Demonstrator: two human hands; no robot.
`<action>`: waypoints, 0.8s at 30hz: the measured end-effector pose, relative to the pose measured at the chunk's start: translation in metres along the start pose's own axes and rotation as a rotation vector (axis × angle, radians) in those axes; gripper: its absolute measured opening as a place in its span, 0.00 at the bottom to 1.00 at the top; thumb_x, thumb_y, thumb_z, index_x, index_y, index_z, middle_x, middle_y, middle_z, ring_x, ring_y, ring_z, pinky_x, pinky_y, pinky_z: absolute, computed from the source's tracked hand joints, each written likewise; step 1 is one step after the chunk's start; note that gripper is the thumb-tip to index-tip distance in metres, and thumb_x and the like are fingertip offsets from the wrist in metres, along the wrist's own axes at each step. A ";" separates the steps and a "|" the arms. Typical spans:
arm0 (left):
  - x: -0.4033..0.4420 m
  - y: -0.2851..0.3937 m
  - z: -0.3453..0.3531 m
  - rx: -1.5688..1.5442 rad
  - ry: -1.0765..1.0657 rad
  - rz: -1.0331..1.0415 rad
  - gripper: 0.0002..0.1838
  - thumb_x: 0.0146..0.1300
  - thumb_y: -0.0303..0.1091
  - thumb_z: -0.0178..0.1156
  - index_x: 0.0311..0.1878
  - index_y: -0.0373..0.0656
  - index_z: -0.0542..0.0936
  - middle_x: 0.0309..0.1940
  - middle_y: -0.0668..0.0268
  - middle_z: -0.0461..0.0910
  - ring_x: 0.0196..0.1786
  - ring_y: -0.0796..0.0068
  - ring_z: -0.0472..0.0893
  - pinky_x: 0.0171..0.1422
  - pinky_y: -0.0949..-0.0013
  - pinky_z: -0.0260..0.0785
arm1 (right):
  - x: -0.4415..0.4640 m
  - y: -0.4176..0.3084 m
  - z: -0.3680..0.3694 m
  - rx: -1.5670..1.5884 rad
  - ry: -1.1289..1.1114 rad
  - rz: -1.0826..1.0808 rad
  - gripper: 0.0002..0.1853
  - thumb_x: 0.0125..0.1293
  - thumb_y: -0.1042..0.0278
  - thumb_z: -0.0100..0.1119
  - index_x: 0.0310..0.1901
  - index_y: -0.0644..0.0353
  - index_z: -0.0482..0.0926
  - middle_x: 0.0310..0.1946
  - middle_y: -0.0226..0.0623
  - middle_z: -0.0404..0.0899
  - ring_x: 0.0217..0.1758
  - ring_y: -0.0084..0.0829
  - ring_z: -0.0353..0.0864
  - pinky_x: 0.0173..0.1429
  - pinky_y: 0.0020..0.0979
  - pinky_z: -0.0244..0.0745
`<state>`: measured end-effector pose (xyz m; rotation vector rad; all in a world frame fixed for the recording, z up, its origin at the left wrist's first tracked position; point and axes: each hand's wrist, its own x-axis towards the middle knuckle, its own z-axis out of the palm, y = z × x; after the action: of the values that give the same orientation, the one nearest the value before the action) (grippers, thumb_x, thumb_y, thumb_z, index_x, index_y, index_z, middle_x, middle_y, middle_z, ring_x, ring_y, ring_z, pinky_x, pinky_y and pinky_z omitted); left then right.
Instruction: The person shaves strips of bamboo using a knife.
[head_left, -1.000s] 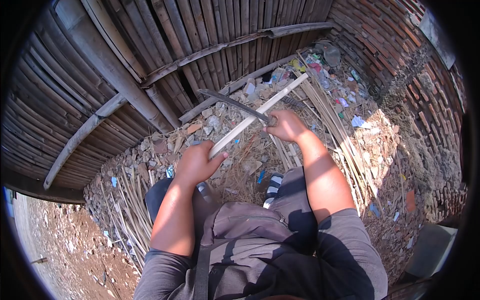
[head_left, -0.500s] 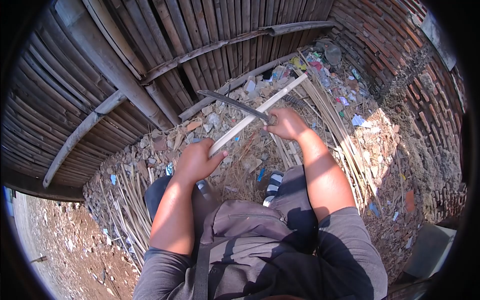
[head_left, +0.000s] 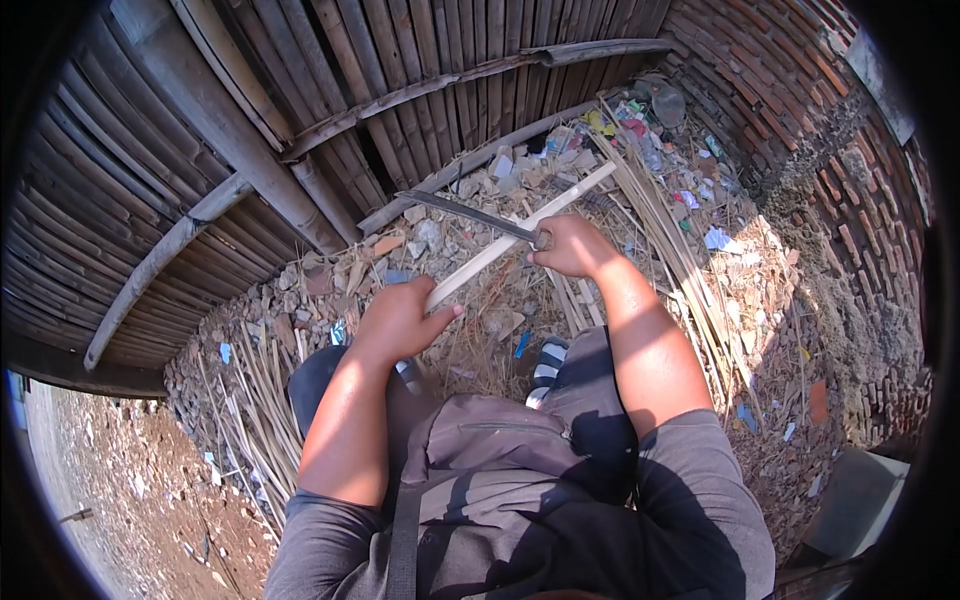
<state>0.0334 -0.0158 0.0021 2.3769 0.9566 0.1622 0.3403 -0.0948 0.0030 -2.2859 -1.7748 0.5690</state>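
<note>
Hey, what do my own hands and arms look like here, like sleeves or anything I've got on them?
Both your left hand and right hand are bare, with no gloves. Your forearms are uncovered, and dark grey short sleeves reach about to the elbows. I see no watch or bracelet.

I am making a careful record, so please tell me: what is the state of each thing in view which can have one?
Left hand: closed around the pale strip.
Right hand: closed on the handle of the knife.
Knife: bare blade, crossing the strip.
Pale strip: in one piece.
Strips on the right: loose, on the ground.
Bag: zip seems closed.
</note>
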 end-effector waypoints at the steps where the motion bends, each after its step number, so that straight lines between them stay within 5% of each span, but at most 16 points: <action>1: 0.000 -0.001 0.000 -0.001 0.000 0.003 0.29 0.63 0.59 0.70 0.45 0.38 0.84 0.32 0.46 0.85 0.41 0.39 0.86 0.48 0.45 0.77 | 0.000 0.000 0.000 0.000 0.000 0.002 0.30 0.59 0.50 0.77 0.58 0.62 0.85 0.53 0.56 0.87 0.60 0.54 0.85 0.67 0.45 0.78; 12: 0.001 -0.003 0.003 -0.011 0.003 0.010 0.29 0.63 0.59 0.71 0.46 0.36 0.85 0.32 0.44 0.85 0.41 0.39 0.86 0.49 0.45 0.77 | 0.005 0.013 0.013 0.008 0.079 -0.104 0.28 0.56 0.51 0.79 0.52 0.63 0.87 0.45 0.58 0.87 0.53 0.57 0.87 0.61 0.46 0.80; 15: 0.001 -0.003 0.002 -0.014 0.001 0.008 0.30 0.63 0.59 0.71 0.45 0.36 0.85 0.32 0.44 0.85 0.41 0.39 0.86 0.48 0.45 0.77 | 0.006 0.008 0.008 -0.019 -0.015 -0.027 0.31 0.58 0.49 0.77 0.58 0.62 0.85 0.54 0.54 0.87 0.61 0.52 0.85 0.68 0.45 0.78; 24: 0.002 -0.006 0.006 -0.014 -0.010 0.004 0.28 0.66 0.57 0.70 0.45 0.35 0.86 0.31 0.44 0.85 0.39 0.40 0.86 0.47 0.46 0.77 | 0.007 0.008 0.010 -0.015 -0.056 -0.013 0.31 0.58 0.49 0.77 0.60 0.57 0.86 0.54 0.52 0.87 0.61 0.51 0.85 0.67 0.45 0.79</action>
<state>0.0330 -0.0135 -0.0059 2.3654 0.9428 0.1577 0.3448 -0.0910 -0.0102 -2.2883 -1.8234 0.6255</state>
